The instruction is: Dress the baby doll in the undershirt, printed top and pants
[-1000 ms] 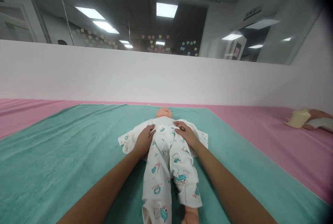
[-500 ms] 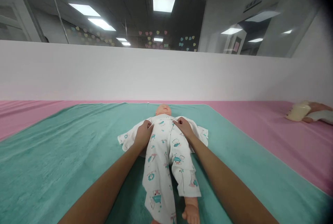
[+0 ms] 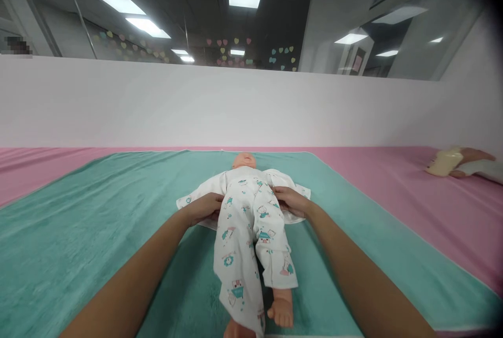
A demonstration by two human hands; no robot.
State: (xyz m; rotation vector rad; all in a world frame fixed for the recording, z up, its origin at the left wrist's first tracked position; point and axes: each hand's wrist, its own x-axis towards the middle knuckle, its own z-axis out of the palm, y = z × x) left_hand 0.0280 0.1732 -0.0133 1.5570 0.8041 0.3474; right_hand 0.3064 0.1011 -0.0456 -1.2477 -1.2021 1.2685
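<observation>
A baby doll [image 3: 243, 160] lies on its back on a teal towel [image 3: 98, 212], head away from me. It wears white printed trousers [image 3: 247, 228] and a white top [image 3: 243, 176]; its bare feet [image 3: 279, 311] stick out near me. My left hand [image 3: 204, 206] lies flat against the doll's left hip, fingers pressed to the trousers. On the other hip rests my right hand [image 3: 291, 202], fingers curled on the cloth. Whether either hand pinches the fabric is hidden.
The towel lies on a pink sheet [image 3: 412, 202] that runs to a white wall [image 3: 236, 107]. At the far right on the pink sheet lie a cream object [image 3: 442, 162] and part of another doll [image 3: 477, 165]. Glass panes with heart stickers sit above the wall.
Both hands have slid from the doll's waist down and outward to its hips. The trousers sit higher on the legs, baring both feet.
</observation>
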